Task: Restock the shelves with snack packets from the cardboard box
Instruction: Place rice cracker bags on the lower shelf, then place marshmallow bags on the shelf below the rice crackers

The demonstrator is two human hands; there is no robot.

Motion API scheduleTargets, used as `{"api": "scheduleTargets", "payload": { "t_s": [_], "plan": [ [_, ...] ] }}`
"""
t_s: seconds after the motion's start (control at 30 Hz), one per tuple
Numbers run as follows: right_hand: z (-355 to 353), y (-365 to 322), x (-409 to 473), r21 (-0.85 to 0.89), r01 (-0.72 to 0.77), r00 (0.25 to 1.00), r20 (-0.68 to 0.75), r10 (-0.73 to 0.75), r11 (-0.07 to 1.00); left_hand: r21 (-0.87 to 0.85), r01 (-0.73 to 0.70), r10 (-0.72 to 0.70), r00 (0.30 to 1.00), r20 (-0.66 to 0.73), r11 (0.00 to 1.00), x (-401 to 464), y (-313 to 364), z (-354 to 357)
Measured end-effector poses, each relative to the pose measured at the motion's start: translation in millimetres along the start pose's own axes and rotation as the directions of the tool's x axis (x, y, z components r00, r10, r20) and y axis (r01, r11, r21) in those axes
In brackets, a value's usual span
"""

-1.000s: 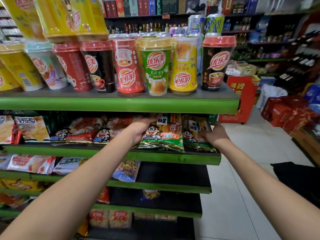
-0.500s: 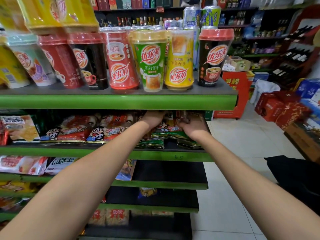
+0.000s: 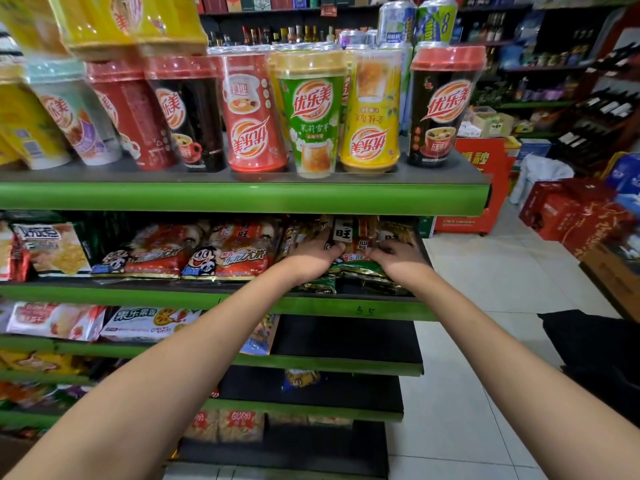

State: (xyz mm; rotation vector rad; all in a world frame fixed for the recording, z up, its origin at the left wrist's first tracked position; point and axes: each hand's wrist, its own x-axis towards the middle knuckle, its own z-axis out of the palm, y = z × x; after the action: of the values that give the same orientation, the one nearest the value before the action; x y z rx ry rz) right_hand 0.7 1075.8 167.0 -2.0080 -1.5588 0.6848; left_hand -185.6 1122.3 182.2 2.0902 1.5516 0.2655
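Both my arms reach into the second green shelf (image 3: pixel 242 301) from the top. My left hand (image 3: pixel 313 256) and my right hand (image 3: pixel 394 259) sit close together on a stack of green snack packets (image 3: pixel 349 268) at the shelf's right end. The fingers of both hands curl round the packets' upper part. Red snack packets (image 3: pixel 221 251) with a cartoon face lie to the left on the same shelf. No cardboard box shows in the head view.
Tall drink cups (image 3: pixel 311 112) stand in a row on the shelf above. Lower shelves (image 3: pixel 346 365) hold a few packets at the left. Red gift boxes (image 3: pixel 571 213) and a red display stand (image 3: pixel 481 181) stand on the tiled floor to the right.
My hands were apart at the two sides of the green packets. They have come together at the middle of the stack and now grip it further back under the upper shelf.
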Motion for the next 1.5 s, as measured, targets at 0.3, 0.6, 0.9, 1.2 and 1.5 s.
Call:
{"api": "scheduleTargets", "payload": {
  "t_s": [0.3,0.6,0.9,1.2,1.5],
  "plan": [
    [10.7,13.5,5.7,-0.143,0.02,0.999,-0.033,-0.025,0.989,-0.006,-0.004,0.003,0.996,-0.089,1.0,-7.3,1.3,11.0],
    [3.7,6.6,-8.4,-0.057,0.035,0.998,-0.048,-0.037,0.998,-0.072,0.013,-0.021,0.994,-0.103,0.997,-13.1,0.5,7.5],
    [11.8,-16.7,-82.4,-0.166,0.486,0.835,-0.199,-0.512,0.858,-0.356,-0.137,0.037,0.961,-0.274,0.924,-91.7,-46.3,1.3],
    [131.6,-70.4,-117.2,-0.119,0.738,0.675,0.146,-0.723,0.665,-0.505,0.071,-0.252,0.92,-0.3,0.86,-185.6,-158.5,6.0],
    [289.5,-154.8,-136.9,0.021,0.778,0.542,0.481,-0.689,0.627,-0.7,0.315,-0.671,0.673,-0.312,0.641,-310.4,-337.7,1.6]
  ]
}}
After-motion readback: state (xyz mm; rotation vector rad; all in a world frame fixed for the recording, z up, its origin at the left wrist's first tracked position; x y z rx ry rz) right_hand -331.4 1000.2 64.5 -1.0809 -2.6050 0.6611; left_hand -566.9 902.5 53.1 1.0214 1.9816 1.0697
